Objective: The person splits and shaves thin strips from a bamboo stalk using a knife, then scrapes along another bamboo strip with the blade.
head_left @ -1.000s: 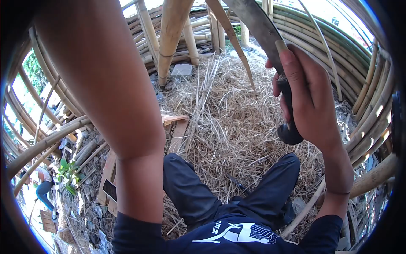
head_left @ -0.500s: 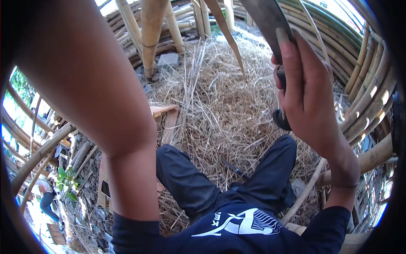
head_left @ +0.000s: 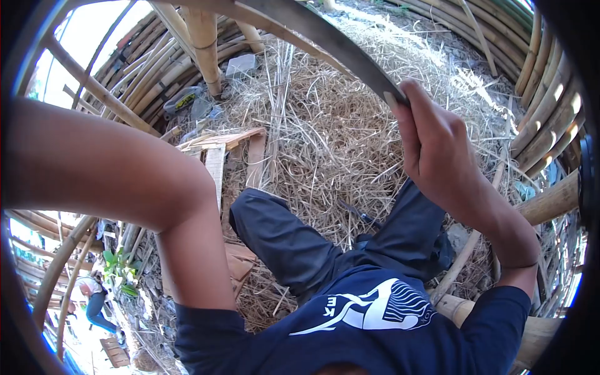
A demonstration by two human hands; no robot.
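My right hand (head_left: pixel 437 134) is closed round the handle end of a large knife (head_left: pixel 350 53), whose long dark blade points up and to the left. The handle is hidden inside the fist. Against the blade's lower edge runs a thin bamboo strip (head_left: pixel 297 39), its pointed end near the middle of the blade. My left arm reaches out to the left edge of the view, and the left hand is outside it. Dry bamboo shavings (head_left: pixel 337 137) cover the ground in front of my knees.
Bamboo poles (head_left: pixel 203 44) stand at the upper left, near a grey block (head_left: pixel 241 65). Stacked bamboo (head_left: pixel 553 112) curves along the right. A wooden frame (head_left: pixel 256 156) lies left of the shavings. Another person (head_left: pixel 95 303) is at the far lower left.
The knife and my right hand have tilted, the blade now lying more level and leftward. My left forearm has swung down to the left. The view has shifted, showing more ground.
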